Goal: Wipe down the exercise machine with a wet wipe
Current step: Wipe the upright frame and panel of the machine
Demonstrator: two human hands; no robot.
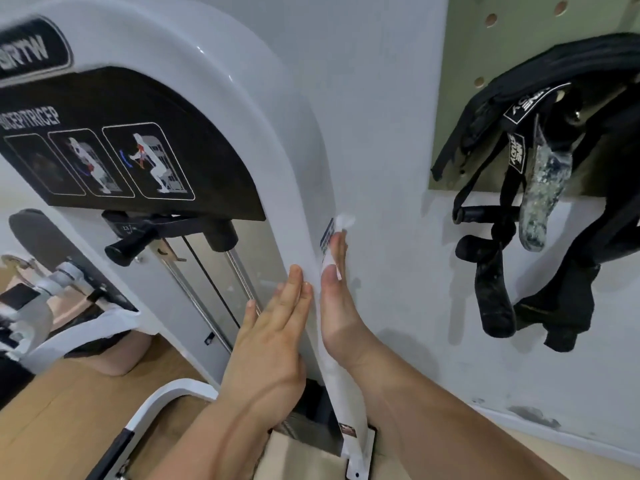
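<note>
Right hand (337,299) — wet wipe (344,221) underneath

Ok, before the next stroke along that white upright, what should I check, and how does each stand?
1. Wet wipe under right hand fingers: ok.
2. Wipe pressed against the white upright: ok.
3. Left hand flat on the upright's front, holding nothing: ok.
4. Sticker beside the wipe unpeeled: cannot tell.
5. Black straps on the wall apart from the right arm: ok.
6. Wipe's moisture: cannot tell.
</note>
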